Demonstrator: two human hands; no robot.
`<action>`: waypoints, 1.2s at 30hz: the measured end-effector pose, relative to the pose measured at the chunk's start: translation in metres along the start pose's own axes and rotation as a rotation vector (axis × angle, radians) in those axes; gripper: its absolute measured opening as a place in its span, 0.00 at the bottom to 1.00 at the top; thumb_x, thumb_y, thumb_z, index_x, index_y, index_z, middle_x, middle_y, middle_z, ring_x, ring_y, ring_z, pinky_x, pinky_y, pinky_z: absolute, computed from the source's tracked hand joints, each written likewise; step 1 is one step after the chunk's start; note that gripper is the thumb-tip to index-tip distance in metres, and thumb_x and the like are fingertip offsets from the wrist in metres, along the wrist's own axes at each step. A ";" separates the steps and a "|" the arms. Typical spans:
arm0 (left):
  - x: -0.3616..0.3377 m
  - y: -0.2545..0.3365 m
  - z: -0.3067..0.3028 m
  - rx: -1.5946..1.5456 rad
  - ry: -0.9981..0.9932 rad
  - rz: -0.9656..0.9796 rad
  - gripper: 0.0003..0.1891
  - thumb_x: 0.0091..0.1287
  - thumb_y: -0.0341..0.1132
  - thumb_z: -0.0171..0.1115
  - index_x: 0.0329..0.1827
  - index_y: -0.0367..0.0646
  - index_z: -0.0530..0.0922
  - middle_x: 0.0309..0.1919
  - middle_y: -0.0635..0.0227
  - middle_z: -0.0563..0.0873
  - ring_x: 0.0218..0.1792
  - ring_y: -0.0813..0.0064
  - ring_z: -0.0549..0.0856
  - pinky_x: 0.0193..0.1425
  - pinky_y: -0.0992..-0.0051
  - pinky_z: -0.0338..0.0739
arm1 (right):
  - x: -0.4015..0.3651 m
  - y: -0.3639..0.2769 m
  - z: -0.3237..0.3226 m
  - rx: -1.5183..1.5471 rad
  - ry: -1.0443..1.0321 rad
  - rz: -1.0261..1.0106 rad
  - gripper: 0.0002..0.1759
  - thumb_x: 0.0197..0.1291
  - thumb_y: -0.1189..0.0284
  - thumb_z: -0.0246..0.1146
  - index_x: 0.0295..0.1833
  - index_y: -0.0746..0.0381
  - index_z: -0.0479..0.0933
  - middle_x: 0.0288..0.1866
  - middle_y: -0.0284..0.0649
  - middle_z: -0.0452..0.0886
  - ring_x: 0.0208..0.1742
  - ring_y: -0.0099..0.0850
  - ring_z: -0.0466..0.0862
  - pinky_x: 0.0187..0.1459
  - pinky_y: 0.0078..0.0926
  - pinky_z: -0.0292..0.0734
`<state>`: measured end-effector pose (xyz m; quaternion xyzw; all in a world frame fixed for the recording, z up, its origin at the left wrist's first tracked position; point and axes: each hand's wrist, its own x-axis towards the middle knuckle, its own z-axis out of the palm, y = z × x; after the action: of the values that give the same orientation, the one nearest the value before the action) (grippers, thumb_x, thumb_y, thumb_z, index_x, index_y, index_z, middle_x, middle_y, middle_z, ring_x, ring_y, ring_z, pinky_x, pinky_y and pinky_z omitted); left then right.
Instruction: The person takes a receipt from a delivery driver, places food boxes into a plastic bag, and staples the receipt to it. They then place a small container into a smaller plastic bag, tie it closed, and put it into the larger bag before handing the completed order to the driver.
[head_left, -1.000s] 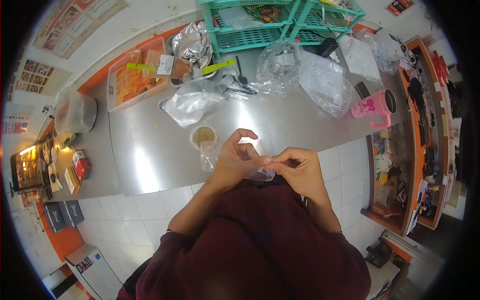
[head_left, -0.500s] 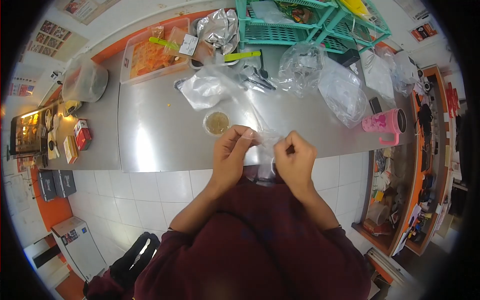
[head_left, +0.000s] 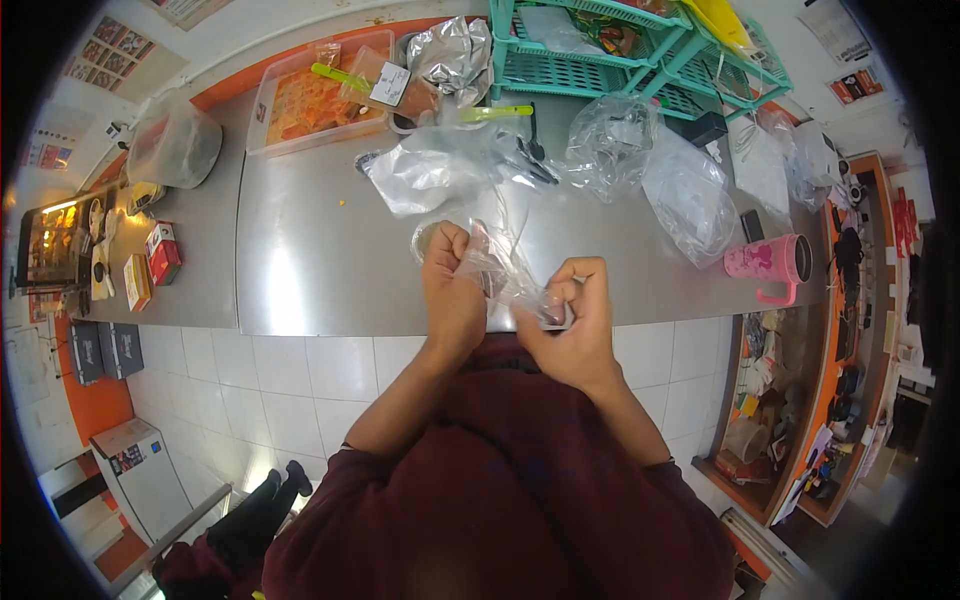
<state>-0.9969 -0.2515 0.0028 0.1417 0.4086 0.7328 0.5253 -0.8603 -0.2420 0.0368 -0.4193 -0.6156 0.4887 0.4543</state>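
Note:
Between my two hands is a clear plastic bag (head_left: 500, 272), crumpled and see-through, over the near edge of the steel counter (head_left: 330, 285). My left hand (head_left: 455, 285) is closed on the bag's left side. On the right side, my right hand (head_left: 575, 325) grips the plastic with its fingers curled. A small round tub (head_left: 421, 240) with pale brownish contents stands just behind my left hand, which partly hides it. Beyond my hands a larger clear plastic bag (head_left: 420, 175) lies flat on the counter.
At the back are a plastic box of orange food (head_left: 310, 105), crumpled foil (head_left: 450, 58), lime-green clips (head_left: 495, 113) and teal racks (head_left: 590, 70). More plastic bags (head_left: 690, 190), a phone (head_left: 752, 226) and a pink mug (head_left: 762, 260) lie to the right. Another person's legs (head_left: 250, 520) show lower left.
My left hand has risen slightly and now covers part of the tub. My right hand has moved a little lower and turned, and the small bag is spread between both hands.

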 end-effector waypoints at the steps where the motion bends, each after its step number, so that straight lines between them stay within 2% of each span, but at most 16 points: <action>1: -0.002 0.001 0.003 -0.055 0.015 -0.006 0.12 0.75 0.27 0.59 0.34 0.49 0.66 0.23 0.79 0.73 0.21 0.90 0.70 0.23 0.84 0.62 | 0.001 -0.001 -0.001 -0.143 0.031 -0.014 0.13 0.64 0.80 0.69 0.40 0.62 0.67 0.19 0.32 0.69 0.23 0.17 0.66 0.27 0.20 0.64; 4: -0.023 -0.015 0.002 0.295 -0.184 0.115 0.12 0.77 0.29 0.58 0.36 0.49 0.65 0.22 0.79 0.71 0.20 0.90 0.69 0.22 0.83 0.61 | 0.030 0.021 -0.010 -0.177 0.264 -0.065 0.14 0.61 0.83 0.68 0.40 0.62 0.68 0.13 0.30 0.64 0.18 0.14 0.61 0.20 0.22 0.55; 7: -0.014 0.001 -0.005 0.457 -0.120 0.047 0.12 0.76 0.29 0.59 0.36 0.50 0.65 0.28 0.80 0.72 0.24 0.90 0.70 0.25 0.83 0.65 | 0.032 0.016 -0.001 -0.192 0.246 0.051 0.13 0.60 0.87 0.65 0.40 0.62 0.68 0.14 0.31 0.66 0.18 0.15 0.61 0.22 0.20 0.59; 10: 0.011 0.026 -0.005 0.299 0.018 0.075 0.12 0.74 0.28 0.62 0.36 0.47 0.66 0.23 0.79 0.72 0.20 0.91 0.69 0.22 0.82 0.61 | 0.010 0.021 0.016 -0.347 0.020 -0.157 0.13 0.61 0.87 0.65 0.40 0.62 0.67 0.14 0.31 0.67 0.17 0.14 0.63 0.23 0.18 0.63; 11: 0.011 0.029 -0.007 0.264 0.035 0.105 0.12 0.74 0.28 0.62 0.36 0.46 0.66 0.21 0.78 0.72 0.19 0.90 0.68 0.21 0.81 0.59 | 0.014 0.022 0.013 -0.165 0.081 -0.052 0.13 0.61 0.87 0.65 0.40 0.62 0.68 0.14 0.31 0.67 0.17 0.14 0.64 0.23 0.18 0.65; 13: 0.001 0.011 -0.016 0.500 -0.035 0.200 0.11 0.72 0.29 0.65 0.35 0.44 0.68 0.21 0.76 0.73 0.19 0.90 0.68 0.20 0.80 0.59 | 0.034 0.010 0.003 0.187 0.203 0.159 0.13 0.61 0.86 0.66 0.39 0.61 0.68 0.15 0.31 0.69 0.17 0.14 0.66 0.23 0.18 0.67; 16: -0.013 0.020 -0.019 0.852 -0.124 0.280 0.11 0.69 0.28 0.68 0.38 0.43 0.71 0.24 0.73 0.77 0.20 0.88 0.72 0.22 0.80 0.64 | 0.032 0.001 0.002 0.192 0.198 0.142 0.13 0.61 0.82 0.70 0.37 0.62 0.69 0.16 0.33 0.73 0.17 0.15 0.71 0.22 0.21 0.70; 17: -0.013 0.029 -0.015 0.966 -0.147 0.305 0.11 0.68 0.28 0.70 0.39 0.42 0.72 0.25 0.72 0.79 0.21 0.88 0.74 0.23 0.80 0.66 | 0.032 0.002 -0.001 0.055 0.125 0.089 0.13 0.61 0.81 0.70 0.36 0.63 0.70 0.17 0.34 0.74 0.17 0.16 0.72 0.22 0.22 0.70; 20: -0.023 0.041 0.000 1.116 -0.293 0.646 0.13 0.63 0.27 0.74 0.42 0.40 0.74 0.25 0.70 0.80 0.22 0.85 0.78 0.25 0.78 0.70 | 0.025 0.003 -0.013 -0.272 -0.057 -0.052 0.10 0.60 0.79 0.72 0.35 0.64 0.75 0.18 0.38 0.77 0.17 0.20 0.74 0.22 0.23 0.70; 23: -0.034 0.050 0.002 0.968 -0.193 0.478 0.16 0.60 0.28 0.77 0.43 0.40 0.75 0.25 0.71 0.81 0.24 0.82 0.81 0.27 0.77 0.74 | 0.023 -0.016 -0.019 -0.363 -0.108 -0.192 0.05 0.59 0.77 0.72 0.35 0.64 0.81 0.22 0.39 0.80 0.21 0.25 0.78 0.25 0.24 0.72; 26: -0.029 0.049 -0.009 1.011 -0.153 0.555 0.14 0.59 0.29 0.78 0.39 0.41 0.78 0.23 0.72 0.80 0.23 0.82 0.81 0.28 0.78 0.75 | 0.023 -0.020 -0.030 -0.384 -0.164 -0.279 0.01 0.59 0.77 0.70 0.35 0.62 0.86 0.25 0.39 0.82 0.25 0.31 0.81 0.29 0.27 0.74; 28: -0.031 0.049 -0.007 1.109 -0.273 0.639 0.12 0.58 0.30 0.79 0.36 0.41 0.79 0.21 0.71 0.80 0.21 0.83 0.80 0.27 0.79 0.75 | 0.020 -0.021 -0.033 -0.463 -0.269 -0.325 0.02 0.59 0.77 0.69 0.36 0.61 0.88 0.27 0.39 0.83 0.28 0.34 0.82 0.32 0.30 0.76; 29: -0.032 0.049 -0.007 1.157 -0.333 0.680 0.12 0.58 0.30 0.79 0.34 0.41 0.80 0.21 0.71 0.79 0.20 0.83 0.80 0.26 0.79 0.74 | 0.018 -0.022 -0.031 -0.452 -0.253 -0.274 0.03 0.59 0.77 0.69 0.36 0.60 0.88 0.26 0.39 0.83 0.27 0.35 0.81 0.31 0.31 0.75; 32: -0.034 0.043 -0.012 1.090 -0.253 0.572 0.10 0.58 0.28 0.78 0.31 0.40 0.80 0.18 0.71 0.78 0.17 0.83 0.78 0.24 0.79 0.72 | 0.015 -0.021 -0.029 -0.452 -0.192 -0.150 0.03 0.60 0.76 0.68 0.36 0.60 0.88 0.26 0.40 0.83 0.25 0.36 0.80 0.30 0.32 0.74; 35: -0.032 0.049 -0.014 1.167 -0.135 0.603 0.09 0.59 0.26 0.77 0.35 0.40 0.81 0.16 0.73 0.77 0.15 0.82 0.75 0.23 0.79 0.70 | 0.015 -0.020 -0.034 -0.543 -0.132 -0.111 0.02 0.60 0.76 0.69 0.37 0.61 0.87 0.27 0.41 0.84 0.26 0.35 0.81 0.31 0.30 0.75; 36: -0.032 0.049 -0.015 1.127 -0.119 0.525 0.09 0.59 0.25 0.76 0.36 0.40 0.81 0.18 0.72 0.77 0.16 0.81 0.76 0.23 0.79 0.70 | 0.014 -0.023 -0.032 -0.587 -0.129 -0.111 0.02 0.60 0.76 0.70 0.37 0.61 0.87 0.28 0.40 0.85 0.27 0.34 0.82 0.32 0.28 0.76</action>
<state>-1.0257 -0.2926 0.0370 0.5334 0.6541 0.5000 0.1939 -0.8340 -0.2250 0.0649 -0.4667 -0.7800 0.2898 0.2997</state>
